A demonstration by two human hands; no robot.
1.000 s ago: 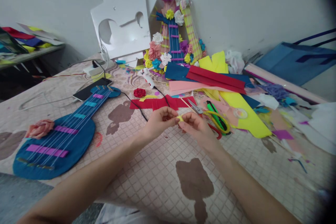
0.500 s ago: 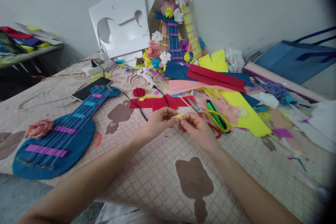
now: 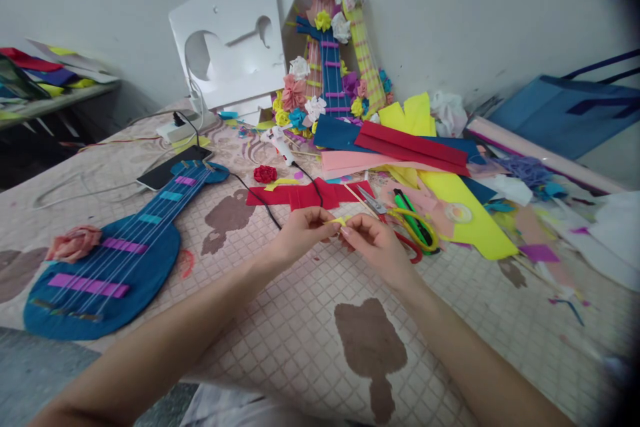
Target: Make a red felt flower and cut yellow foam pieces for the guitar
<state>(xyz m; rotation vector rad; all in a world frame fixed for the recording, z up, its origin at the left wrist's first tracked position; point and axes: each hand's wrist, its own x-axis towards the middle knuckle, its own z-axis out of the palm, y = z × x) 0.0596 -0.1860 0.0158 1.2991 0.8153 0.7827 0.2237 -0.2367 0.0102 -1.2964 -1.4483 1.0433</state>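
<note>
Between the fingertips of both hands is a small piece of yellow crepe paper [image 3: 339,221], mostly covered by the fingers. My left hand [image 3: 309,232] pinches its left side, and my right hand [image 3: 373,238] pinches its right side. Just beyond the hands lie strips of red crepe paper [image 3: 320,193] and a thin wooden stick [image 3: 361,201]. Scissors with yellow and red handles [image 3: 420,227] rest right of my right hand, over a green and black box cutter [image 3: 411,213]. A red paper flower [image 3: 265,174] sits beyond my left hand.
A blue paper guitar [image 3: 145,247] with a pink flower lies at left. Behind are a white glue gun [image 3: 277,143] with its black cord, a power strip [image 3: 183,125], a phone [image 3: 173,170] and folded paper strips [image 3: 415,147]. Flower-covered guitars [image 3: 333,73] lean against the wall.
Both hands stay in nearly the same place, still pinching the yellow paper. Only slight finger movement shows, and the surroundings look the same.
</note>
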